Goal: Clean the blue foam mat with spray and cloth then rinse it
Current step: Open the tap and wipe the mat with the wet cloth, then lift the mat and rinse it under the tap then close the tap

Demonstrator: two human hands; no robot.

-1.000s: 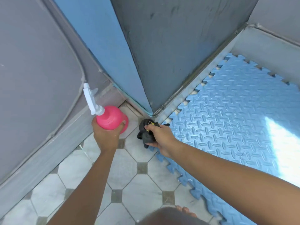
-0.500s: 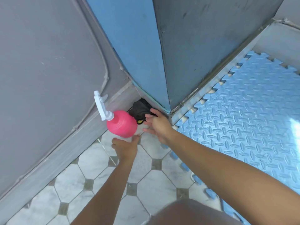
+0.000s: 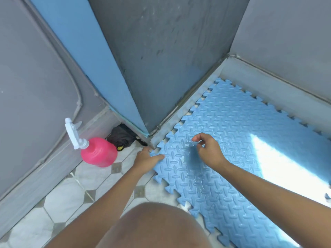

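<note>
lying flat on the floor to my right, the mat (image 3: 232, 149) is the biggest thing here: pale blue foam with a raised oval tread and toothed puzzle edges, a bright patch of sun across its right side. its far edge runs along a grey ledge (image 3: 200, 90) at the foot of the wall (image 3: 170, 51), which is dark grey with a blue face turned left. the floor (image 3: 71, 199) on my left is white octagon tiles with small grey squares between them. my knee (image 3: 155, 228) fills the bottom of the view. my left hand (image 3: 146, 159) grips the mat's near corner, thumb on top of the foam, the other fingers hidden under the edge. my right hand (image 3: 209, 149) hovers just above the mat, fingers loosely curled and apart, holding nothing. the bottle (image 3: 97, 152) is pink with a white trigger, standing upright on the tiles by the left wall. just behind it, the cloth (image 3: 121, 137) is a dark bundle tucked into the corner.
</note>
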